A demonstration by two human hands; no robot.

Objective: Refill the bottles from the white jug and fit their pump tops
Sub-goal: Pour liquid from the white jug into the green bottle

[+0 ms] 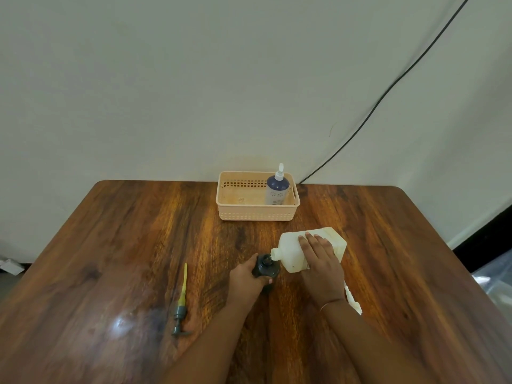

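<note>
The white jug (310, 249) is tipped by the right hand (321, 261), fingers spread flat over it; its spout meets the dark bottle (264, 268), wrapped by the left hand (245, 278) fingers; the grey pump top (181, 303) lies nearer left on the table (124, 231).

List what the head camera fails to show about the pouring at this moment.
1. Fill level of the dark bottle: the left hand wraps it and it is opaque.
2. Any stream from the white jug: too small to see at the spout.
3. Jug contents: the right hand covers its side.
4. The white object by the right wrist: mostly hidden by the arm.
</note>
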